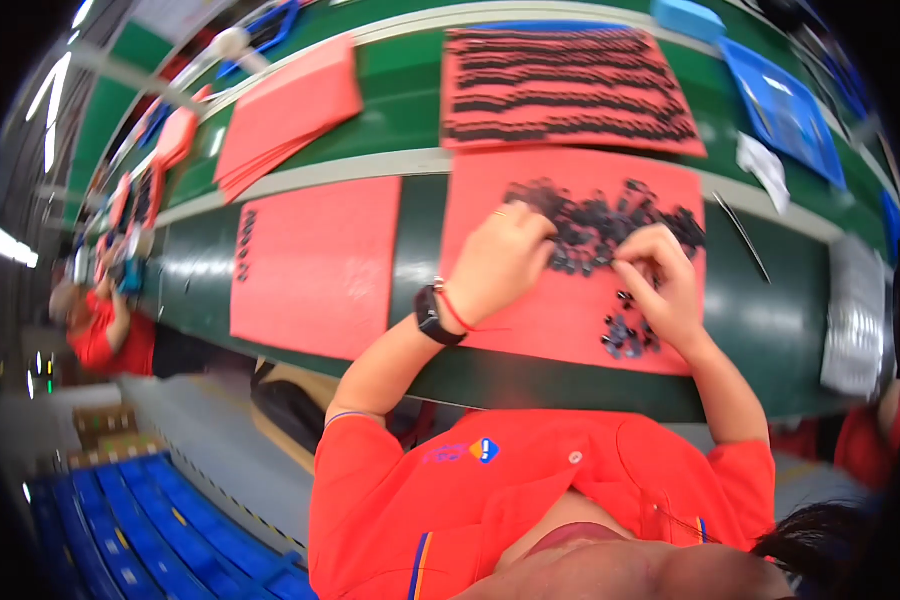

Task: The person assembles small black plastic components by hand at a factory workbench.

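Note:
A loose heap of small black parts (595,232) lies across a red foam sheet (530,335) in front of me. My left hand (500,258) is at the heap's left side, palm down, its fingers curled in among the parts. At the heap's near right edge, my right hand (662,285) has its fingers bent in toward the thumb. Whatever either set of fingertips holds is too small or hidden to make out. A smaller cluster of dark parts (628,335) sits beside my right hand, on its near side.
Left of me, another red foam sheet (315,270) bears a short column of black parts (245,245). Beyond, a red sheet with rows of black parts (570,88) lies near stacked red sheets (295,105). Tweezers (742,236), white tissue (763,172), a blue tray (782,110) and clear-wrapped packs (855,318) are at right.

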The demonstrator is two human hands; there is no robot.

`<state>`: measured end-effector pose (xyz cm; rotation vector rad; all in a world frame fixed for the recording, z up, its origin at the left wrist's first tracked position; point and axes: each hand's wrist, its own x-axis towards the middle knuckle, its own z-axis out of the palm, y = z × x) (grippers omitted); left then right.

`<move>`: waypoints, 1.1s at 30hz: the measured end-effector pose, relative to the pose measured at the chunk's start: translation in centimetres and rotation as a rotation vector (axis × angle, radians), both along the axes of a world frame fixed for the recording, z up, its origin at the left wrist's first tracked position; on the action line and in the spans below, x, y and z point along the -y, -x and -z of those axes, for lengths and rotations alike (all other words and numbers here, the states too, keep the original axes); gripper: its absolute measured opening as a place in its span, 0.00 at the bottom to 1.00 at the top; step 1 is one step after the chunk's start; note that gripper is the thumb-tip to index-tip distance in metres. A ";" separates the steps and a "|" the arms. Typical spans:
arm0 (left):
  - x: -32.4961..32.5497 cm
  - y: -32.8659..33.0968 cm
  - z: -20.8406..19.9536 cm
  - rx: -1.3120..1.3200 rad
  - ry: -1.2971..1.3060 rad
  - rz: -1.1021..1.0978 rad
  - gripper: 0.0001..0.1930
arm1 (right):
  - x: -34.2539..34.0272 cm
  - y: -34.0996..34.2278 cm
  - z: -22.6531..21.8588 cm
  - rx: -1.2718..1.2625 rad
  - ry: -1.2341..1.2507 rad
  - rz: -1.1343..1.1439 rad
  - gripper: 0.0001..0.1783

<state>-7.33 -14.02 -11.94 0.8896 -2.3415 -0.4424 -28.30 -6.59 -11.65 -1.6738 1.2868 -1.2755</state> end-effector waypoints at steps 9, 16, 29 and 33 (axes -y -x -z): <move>-0.5 1.7 2.1 -0.086 -0.149 -0.053 0.10 | -0.4 1.0 1.7 -0.349 0.141 0.084 0.06; -0.5 1.7 2.7 -0.128 -0.106 -0.015 0.07 | -0.7 0.7 1.4 -0.340 0.092 -0.013 0.06; -1.0 1.9 1.2 -0.290 -0.148 0.012 0.08 | -1.7 1.6 0.0 -0.639 -0.037 -0.306 0.11; -1.5 1.7 1.4 -0.306 -0.130 0.020 0.07 | -2.3 1.2 -0.4 -0.696 -0.117 -0.310 0.10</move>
